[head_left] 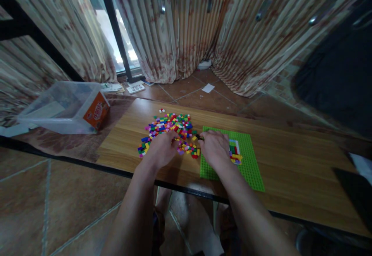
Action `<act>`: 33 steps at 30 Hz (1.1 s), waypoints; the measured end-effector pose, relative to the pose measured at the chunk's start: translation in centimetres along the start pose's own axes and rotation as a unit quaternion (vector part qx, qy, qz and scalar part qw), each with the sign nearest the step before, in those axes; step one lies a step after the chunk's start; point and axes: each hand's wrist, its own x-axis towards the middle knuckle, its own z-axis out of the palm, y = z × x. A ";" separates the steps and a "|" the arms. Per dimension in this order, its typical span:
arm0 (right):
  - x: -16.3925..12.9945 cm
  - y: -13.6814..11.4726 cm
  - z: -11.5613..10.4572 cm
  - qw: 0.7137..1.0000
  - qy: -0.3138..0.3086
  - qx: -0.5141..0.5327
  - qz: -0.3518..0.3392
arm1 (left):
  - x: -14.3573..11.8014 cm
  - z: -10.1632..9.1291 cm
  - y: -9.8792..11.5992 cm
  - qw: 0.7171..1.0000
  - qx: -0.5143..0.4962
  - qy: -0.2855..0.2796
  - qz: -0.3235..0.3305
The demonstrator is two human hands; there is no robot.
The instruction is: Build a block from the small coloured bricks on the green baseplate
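Note:
A loose pile of small coloured toy bricks is spread over the wooden table. My left hand is at the near side of this pile, its fingers curled in among the bricks; whatever they pinch is hidden. Over the left part of a green studded baseplate is my right hand. Its thumb and fingertips are closed at the pile's right edge, on what looks like a small dark toy brick. Part of a block of built-up bricks shows on the baseplate, partly covered by my right hand.
A clear plastic box with an orange label stands left of the wooden table. One small group of bricks lies behind the pile. A dark flat object is at the right end. Striped curtains hang beyond.

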 end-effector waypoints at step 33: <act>-5.9 10.7 -6.1 0.961 -0.032 0.270 0.051 | 0.7 0.6 -0.6 1.000 -0.020 0.004 0.004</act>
